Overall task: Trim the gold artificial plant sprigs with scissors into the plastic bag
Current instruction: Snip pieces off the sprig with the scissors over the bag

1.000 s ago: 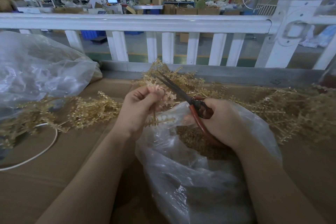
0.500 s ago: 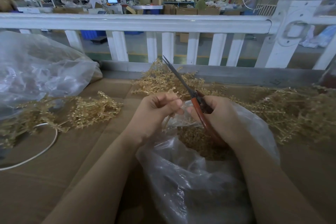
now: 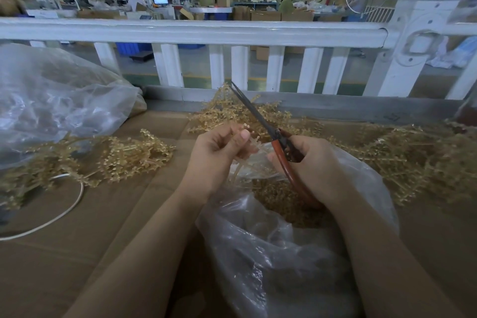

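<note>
My right hand [image 3: 313, 166] grips red-handled scissors [image 3: 280, 141], whose closed blades point up and away to the left. My left hand [image 3: 218, 156] pinches a pale bare stem [image 3: 236, 171] over the mouth of a clear plastic bag [image 3: 271, 248]. Gold cut pieces [image 3: 278, 196] lie inside the bag. Piles of gold sprigs lie on the cardboard at the left [image 3: 124, 156], behind my hands [image 3: 227, 111] and at the right [image 3: 413, 160].
A second large clear bag [image 3: 51, 100] bulges at the left. A white cord [image 3: 64, 204] loops on the brown cardboard surface [image 3: 103, 227]. A white railing [image 3: 206, 31] runs along the far edge, with a thick post [image 3: 413, 41] at the right.
The scissors swung from cutting at the sprig to pointing up and away. My left hand dropped toward the bag, and the sprig's gold tips are gone from it.
</note>
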{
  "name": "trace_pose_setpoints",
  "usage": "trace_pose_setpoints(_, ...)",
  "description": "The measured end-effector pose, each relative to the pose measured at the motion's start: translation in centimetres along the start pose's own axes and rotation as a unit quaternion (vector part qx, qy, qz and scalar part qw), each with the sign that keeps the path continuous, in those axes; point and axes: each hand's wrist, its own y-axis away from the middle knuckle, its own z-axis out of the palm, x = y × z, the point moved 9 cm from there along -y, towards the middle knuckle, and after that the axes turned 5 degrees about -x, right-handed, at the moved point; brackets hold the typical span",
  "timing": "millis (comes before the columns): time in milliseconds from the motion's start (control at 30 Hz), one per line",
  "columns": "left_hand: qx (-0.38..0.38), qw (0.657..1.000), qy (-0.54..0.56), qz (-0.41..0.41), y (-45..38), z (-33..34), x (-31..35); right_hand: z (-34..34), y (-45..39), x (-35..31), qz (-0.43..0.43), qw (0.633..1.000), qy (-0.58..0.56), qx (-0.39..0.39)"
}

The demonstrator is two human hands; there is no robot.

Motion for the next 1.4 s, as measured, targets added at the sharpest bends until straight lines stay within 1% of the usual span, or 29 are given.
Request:
trace_pose_setpoints(133, 0.003, 1.000, 0.021, -0.014, 0.0, -0.2, 0.0, -0.4, 0.1, -0.1, 0.005, 1.000, 0.017, 0.015)
trace_pose_setpoints(267, 0.003, 1.000, -0.001, -0.010, 0.1, -0.1, 0.0, -0.4, 0.1, 0.0, 0.015, 0.998, 0.050, 0.019)
trace_pose_setpoints(400, 0.050, 0.999, -0.009, 0.013, 0.2, -1.1, 0.5, -0.2, 0.3, -0.8, -0.001, 0.998, 0.066, 0.008)
trace_pose_setpoints(500, 0.090, 0.996, -0.009, 0.020, 0.4, -1.7, 0.7, -0.1, 0.4, -1.0, 0.004, 0.996, 0.084, 0.000)
trace_pose_setpoints(600, 0.102, 0.994, -0.036, 0.036, 0.5, -1.9, 1.2, 0.0, 0.6, -1.1, 0.008, 0.993, 0.116, -0.012)
trace_pose_setpoints(733, 0.095, 0.993, -0.050, 0.046, 0.5, -1.8, 1.4, 0.1, 0.8, -1.8, -0.013, 0.984, 0.175, -0.030)
trace_pose_setpoints(867, 0.079, 0.995, -0.037, 0.039, 0.4, -1.6, 1.4, 0.2, 0.7, -1.5, -0.007, 0.986, 0.161, -0.032)
trace_pose_setpoints(1000, 0.083, 0.996, -0.014, 0.023, 0.3, -1.7, 1.0, 0.1, 0.9, -2.1, -0.026, 0.977, 0.208, -0.040)
trace_pose_setpoints(1100, 0.076, 0.997, -0.005, 0.017, 0.3, -1.6, 0.9, -0.1, 1.0, -2.1, -0.013, 0.976, 0.212, -0.042)
trace_pose_setpoints(1233, 0.071, 0.997, 0.016, 0.006, 0.3, -1.6, 0.7, -0.4, 1.2, -2.6, -0.012, 0.968, 0.247, -0.040)
trace_pose_setpoints(1400, 0.062, 0.997, 0.036, 0.008, 0.2, -1.6, 0.5, -0.4, 1.0, -2.7, -0.020, 0.968, 0.248, -0.029)
